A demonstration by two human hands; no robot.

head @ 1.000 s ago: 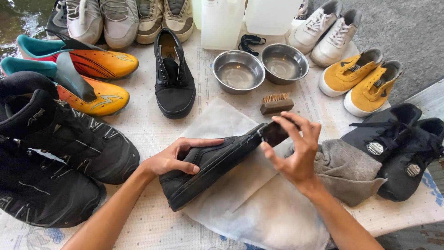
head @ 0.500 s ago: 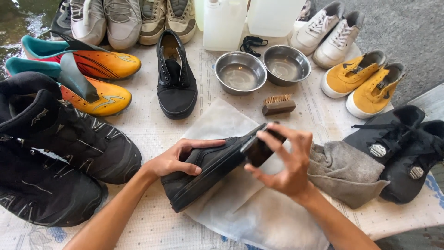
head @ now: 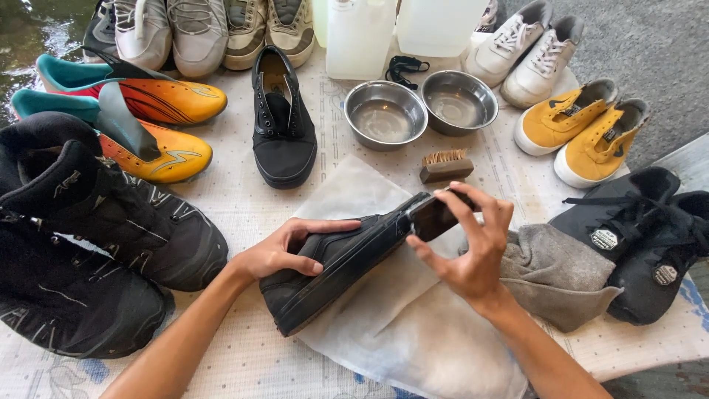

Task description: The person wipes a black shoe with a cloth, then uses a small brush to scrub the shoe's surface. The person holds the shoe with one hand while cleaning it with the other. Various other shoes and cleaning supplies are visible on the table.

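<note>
Two hands on black shoe (head: pixel 332 258), brush (head: pixel 445 165) behind, possibly bristles up.

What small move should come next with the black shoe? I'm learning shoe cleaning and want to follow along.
Probably draw the dark block in the right hand along the black shoe toward the toe. The block sits at the heel end, the left hand steadies the upper, and the shoe lies tilted over the white sheet, its sole edge facing up.
</note>
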